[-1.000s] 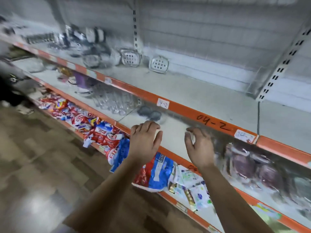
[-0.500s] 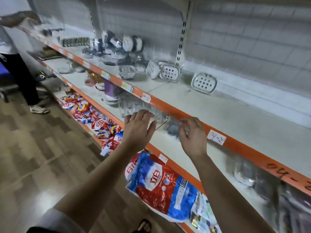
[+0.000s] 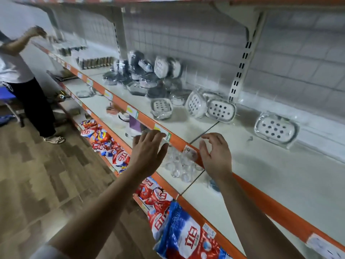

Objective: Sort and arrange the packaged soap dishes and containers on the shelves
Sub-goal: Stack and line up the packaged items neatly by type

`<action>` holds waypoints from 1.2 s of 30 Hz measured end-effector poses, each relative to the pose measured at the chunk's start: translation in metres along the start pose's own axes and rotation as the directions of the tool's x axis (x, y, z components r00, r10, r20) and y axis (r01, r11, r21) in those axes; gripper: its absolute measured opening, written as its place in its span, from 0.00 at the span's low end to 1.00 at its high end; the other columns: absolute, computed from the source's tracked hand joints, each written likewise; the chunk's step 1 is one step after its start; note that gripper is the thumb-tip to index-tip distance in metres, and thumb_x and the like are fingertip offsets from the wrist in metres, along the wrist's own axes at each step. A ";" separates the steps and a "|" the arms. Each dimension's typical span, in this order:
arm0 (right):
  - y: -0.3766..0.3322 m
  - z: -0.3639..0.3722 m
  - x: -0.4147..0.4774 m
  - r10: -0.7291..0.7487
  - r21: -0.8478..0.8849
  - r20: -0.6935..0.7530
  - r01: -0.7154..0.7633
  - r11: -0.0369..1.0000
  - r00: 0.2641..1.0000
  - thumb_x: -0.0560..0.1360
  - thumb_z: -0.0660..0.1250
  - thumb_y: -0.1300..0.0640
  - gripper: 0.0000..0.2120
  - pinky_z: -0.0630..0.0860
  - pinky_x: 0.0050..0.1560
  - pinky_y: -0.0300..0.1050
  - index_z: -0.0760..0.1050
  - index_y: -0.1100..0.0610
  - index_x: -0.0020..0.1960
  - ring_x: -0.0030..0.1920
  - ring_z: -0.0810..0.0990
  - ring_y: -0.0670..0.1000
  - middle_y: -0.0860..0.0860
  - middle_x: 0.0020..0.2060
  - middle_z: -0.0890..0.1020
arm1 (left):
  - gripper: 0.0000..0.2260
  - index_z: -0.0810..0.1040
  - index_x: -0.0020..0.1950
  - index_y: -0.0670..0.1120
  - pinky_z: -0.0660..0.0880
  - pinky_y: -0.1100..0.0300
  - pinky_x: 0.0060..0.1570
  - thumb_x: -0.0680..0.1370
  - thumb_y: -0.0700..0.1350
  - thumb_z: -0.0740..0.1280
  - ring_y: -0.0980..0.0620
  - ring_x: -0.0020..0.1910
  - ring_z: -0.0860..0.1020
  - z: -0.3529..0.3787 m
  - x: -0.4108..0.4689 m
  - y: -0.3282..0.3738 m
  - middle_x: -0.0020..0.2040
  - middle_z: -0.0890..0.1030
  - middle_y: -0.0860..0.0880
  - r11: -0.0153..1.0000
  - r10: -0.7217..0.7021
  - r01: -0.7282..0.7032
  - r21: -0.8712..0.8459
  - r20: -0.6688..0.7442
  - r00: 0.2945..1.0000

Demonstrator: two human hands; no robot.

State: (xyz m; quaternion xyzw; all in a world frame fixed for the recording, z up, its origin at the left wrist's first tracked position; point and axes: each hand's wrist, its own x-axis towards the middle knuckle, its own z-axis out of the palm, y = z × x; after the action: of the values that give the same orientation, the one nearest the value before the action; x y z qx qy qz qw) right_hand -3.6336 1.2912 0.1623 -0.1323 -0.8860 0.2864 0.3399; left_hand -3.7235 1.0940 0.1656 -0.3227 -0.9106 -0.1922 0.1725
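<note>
— We have our left hand (image 3: 147, 154) and right hand (image 3: 214, 156) hovering at the shelf (image 3: 270, 174) edge, fingers (image 3: 147, 137) loose, holding nothing.
— The packaged soap dishes (image 3: 149, 77) sit well beyond them (heaped near the back wall (image 3: 205, 43)), one lone dish (image 3: 276, 128) apart to our right.

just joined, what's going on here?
A person faces store shelves with both hands raised and empty: left hand and right hand hover open at the orange edge of a shelf. Wrapped soap dishes sit in a loose pile on that shelf, one dish lying apart to the right. Nothing is picked up yet. A second person works at the far left.
</note>
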 end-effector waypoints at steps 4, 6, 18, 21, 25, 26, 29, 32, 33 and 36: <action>-0.005 0.042 0.038 -0.007 -0.005 0.010 0.007 1.000 1.000 0.78 0.65 0.58 0.09 0.73 0.54 0.44 0.79 0.59 0.56 0.54 0.77 0.53 0.52 0.54 0.78 | 0.16 0.75 0.65 0.47 0.66 0.47 0.61 0.81 0.52 0.58 0.46 0.64 0.72 0.011 0.040 -0.042 0.65 0.75 0.48 1.000 -0.008 0.008 -0.020 -0.002 1.000; -0.009 0.063 0.055 -0.001 -0.022 0.015 0.001 1.000 1.000 0.78 0.65 0.58 0.09 0.74 0.56 0.48 0.79 0.59 0.56 0.55 0.77 0.54 0.53 0.54 0.78 | 0.15 0.75 0.64 0.46 0.65 0.48 0.59 0.81 0.51 0.59 0.44 0.62 0.72 0.017 0.062 -0.063 0.64 0.76 0.47 1.000 0.022 -0.022 -0.016 -0.002 1.000; -0.052 0.186 0.146 -0.036 -0.157 0.056 0.045 0.987 0.998 0.76 0.70 0.53 0.15 0.68 0.63 0.36 0.81 0.59 0.60 0.60 0.77 0.51 0.53 0.58 0.81 | 0.21 0.77 0.62 0.46 0.66 0.50 0.57 0.79 0.55 0.53 0.43 0.60 0.75 0.053 0.193 -0.182 0.61 0.78 0.47 0.972 0.201 -0.195 -0.131 0.032 0.979; -0.055 0.201 0.154 0.015 -0.252 0.085 0.007 0.968 0.996 0.71 0.74 0.50 0.20 0.70 0.65 0.46 0.81 0.58 0.60 0.61 0.77 0.54 0.54 0.59 0.80 | 0.22 0.77 0.61 0.46 0.68 0.48 0.56 0.79 0.56 0.51 0.43 0.58 0.76 0.062 0.214 -0.200 0.60 0.78 0.46 0.954 0.256 -0.249 -0.169 0.026 0.966; -0.055 0.205 0.162 0.111 -0.296 0.063 -0.088 0.951 0.992 0.69 0.76 0.50 0.21 0.69 0.66 0.48 0.80 0.56 0.60 0.61 0.76 0.54 0.52 0.59 0.79 | 0.22 0.76 0.60 0.45 0.66 0.49 0.55 0.80 0.57 0.50 0.43 0.58 0.74 0.071 0.237 -0.210 0.59 0.77 0.45 0.937 0.291 -0.278 -0.211 0.031 0.956; -0.055 0.205 0.163 0.111 -0.304 0.039 -0.094 0.948 0.993 0.70 0.75 0.51 0.20 0.70 0.65 0.50 0.80 0.56 0.60 0.61 0.76 0.54 0.52 0.58 0.80 | 0.22 0.76 0.60 0.46 0.66 0.49 0.55 0.80 0.57 0.50 0.43 0.57 0.74 0.074 0.242 -0.209 0.58 0.77 0.45 0.931 0.304 -0.292 -0.220 0.025 0.952; -0.055 0.206 0.163 0.096 -0.301 -0.079 -0.115 0.947 0.992 0.74 0.71 0.50 0.16 0.75 0.58 0.51 0.78 0.55 0.60 0.55 0.79 0.53 0.51 0.55 0.82 | 0.22 0.77 0.60 0.47 0.66 0.49 0.56 0.79 0.57 0.50 0.43 0.57 0.74 0.079 0.257 -0.206 0.58 0.77 0.46 0.911 0.340 -0.324 -0.256 0.019 0.940; -0.057 0.204 0.162 0.214 -0.146 -0.198 -0.245 0.959 0.957 0.79 0.63 0.46 0.17 0.79 0.51 0.47 0.72 0.52 0.65 0.50 0.82 0.50 0.51 0.53 0.82 | 0.20 0.77 0.59 0.47 0.66 0.48 0.56 0.79 0.55 0.53 0.43 0.56 0.74 0.085 0.270 -0.204 0.58 0.78 0.45 0.896 0.372 -0.356 -0.265 0.013 0.928; -0.056 0.203 0.161 0.233 -0.105 -0.229 -0.262 0.959 0.945 0.80 0.61 0.47 0.17 0.79 0.50 0.45 0.70 0.51 0.67 0.48 0.83 0.49 0.51 0.53 0.83 | 0.18 0.77 0.59 0.46 0.66 0.48 0.56 0.79 0.54 0.55 0.43 0.56 0.74 0.089 0.273 -0.204 0.57 0.78 0.45 0.891 0.388 -0.372 -0.259 0.013 0.921; -0.056 0.200 0.159 0.181 -0.126 -0.283 -0.224 0.967 0.942 0.81 0.60 0.56 0.16 0.77 0.51 0.40 0.73 0.47 0.68 0.45 0.80 0.44 0.51 0.51 0.82 | 0.16 0.77 0.60 0.46 0.66 0.48 0.57 0.80 0.53 0.57 0.43 0.57 0.74 0.100 0.278 -0.209 0.58 0.78 0.45 0.879 0.409 -0.394 -0.267 0.001 0.912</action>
State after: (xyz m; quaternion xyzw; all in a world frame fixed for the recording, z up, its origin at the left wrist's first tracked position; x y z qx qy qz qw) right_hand -3.8882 1.2313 0.1583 -0.2867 -0.8328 0.2290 0.4145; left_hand -4.0824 1.1352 0.1510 -0.5296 -0.7951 -0.2612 0.1382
